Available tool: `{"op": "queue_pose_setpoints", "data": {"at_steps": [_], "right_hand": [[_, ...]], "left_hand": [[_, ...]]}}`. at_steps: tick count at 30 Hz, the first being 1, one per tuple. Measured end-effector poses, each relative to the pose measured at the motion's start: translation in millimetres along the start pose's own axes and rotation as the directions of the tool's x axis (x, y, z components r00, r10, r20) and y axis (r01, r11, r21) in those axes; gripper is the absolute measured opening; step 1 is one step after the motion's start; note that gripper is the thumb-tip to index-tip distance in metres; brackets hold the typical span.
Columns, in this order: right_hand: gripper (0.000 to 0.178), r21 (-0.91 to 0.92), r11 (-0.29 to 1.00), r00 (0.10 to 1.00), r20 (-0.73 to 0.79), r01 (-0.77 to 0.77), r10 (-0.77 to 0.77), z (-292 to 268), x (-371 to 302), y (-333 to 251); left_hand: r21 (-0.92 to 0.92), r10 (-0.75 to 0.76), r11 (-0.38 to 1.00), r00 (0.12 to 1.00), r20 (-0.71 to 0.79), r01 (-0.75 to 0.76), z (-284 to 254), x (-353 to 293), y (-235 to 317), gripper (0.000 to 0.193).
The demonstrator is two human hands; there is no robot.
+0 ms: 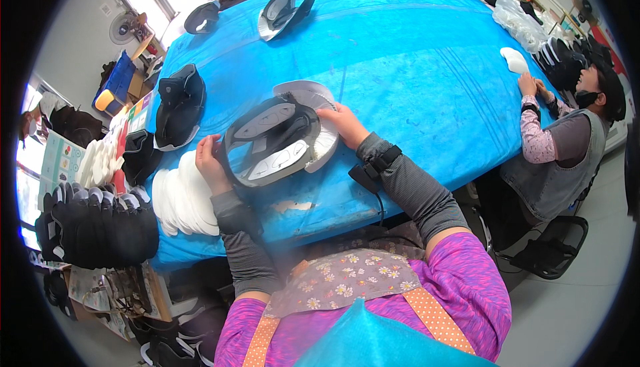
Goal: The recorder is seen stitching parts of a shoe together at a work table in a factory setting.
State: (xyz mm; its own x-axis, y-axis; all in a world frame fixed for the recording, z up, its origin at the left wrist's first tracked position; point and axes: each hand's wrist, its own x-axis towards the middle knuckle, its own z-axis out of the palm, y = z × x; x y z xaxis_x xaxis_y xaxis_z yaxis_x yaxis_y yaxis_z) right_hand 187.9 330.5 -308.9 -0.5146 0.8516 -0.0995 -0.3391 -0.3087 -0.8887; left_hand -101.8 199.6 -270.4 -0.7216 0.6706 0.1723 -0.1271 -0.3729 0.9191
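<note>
I see my left hand (pixel 208 162) curled around the near-left end of a dark shoe-upper piece (pixel 272 142), fingers closed on its edge, while my right hand (pixel 343 124) lies on its far-right end, fingers pressed against the white curved backing there (whether they wrap under it I cannot tell). The piece lies on the blue worktop (pixel 413 67) just in front of me, its long axis running from lower left to upper right, the rounded white-lined end pointing away to the right. Two grey sole-shaped panels show on its face, lying along the same slant. Just left of my left hand sits a fanned stack of white insoles (pixel 179 200), and beyond it a black upper (pixel 179 106) rests on the worktop. A row of black pieces (pixel 97 224) sits at the left edge. Across the worktop another dark upper (pixel 287 7) lies near a seated person, and a second person sits on the right, hands at the worktop's edge.
</note>
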Motion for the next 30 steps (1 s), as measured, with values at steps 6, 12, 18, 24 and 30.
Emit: {"op": "queue_pose_setpoints", "data": {"at_steps": [6, 12, 18, 24, 30], "right_hand": [[0.036, -0.002, 1.0, 1.0, 0.001, 0.008, -0.008, 0.3, 0.2, 0.9], [0.036, -0.013, 1.0, 1.0, 0.005, 0.008, -0.007, -2.1, 1.3, 0.5], [0.037, 0.002, 1.0, 1.0, 0.023, 0.0, 0.0, -1.3, 0.3, -0.5], [0.036, -0.002, 1.0, 1.0, 0.017, 0.004, -0.004, 0.1, -0.7, -1.4], [0.035, -0.011, 1.0, 1.0, -0.003, 0.005, -0.005, 0.3, -0.6, -1.3]], "left_hand": [[-0.004, 0.007, 1.0, 1.0, 0.002, -0.007, -1.0, 1.3, -1.3, 0.014], [-0.02, -0.003, 1.0, 1.0, -0.02, 0.002, 2.4, 0.5, -1.3, 0.014], [-0.015, 0.006, 1.0, 1.0, -0.012, -0.006, -0.3, 2.5, -3.5, 0.014], [-0.026, 0.007, 1.0, 1.0, -0.013, -0.008, -0.4, 2.7, -4.0, 0.015], [-0.021, 0.009, 1.0, 1.0, -0.026, -0.009, 1.9, 1.1, -2.4, 0.015]]}}
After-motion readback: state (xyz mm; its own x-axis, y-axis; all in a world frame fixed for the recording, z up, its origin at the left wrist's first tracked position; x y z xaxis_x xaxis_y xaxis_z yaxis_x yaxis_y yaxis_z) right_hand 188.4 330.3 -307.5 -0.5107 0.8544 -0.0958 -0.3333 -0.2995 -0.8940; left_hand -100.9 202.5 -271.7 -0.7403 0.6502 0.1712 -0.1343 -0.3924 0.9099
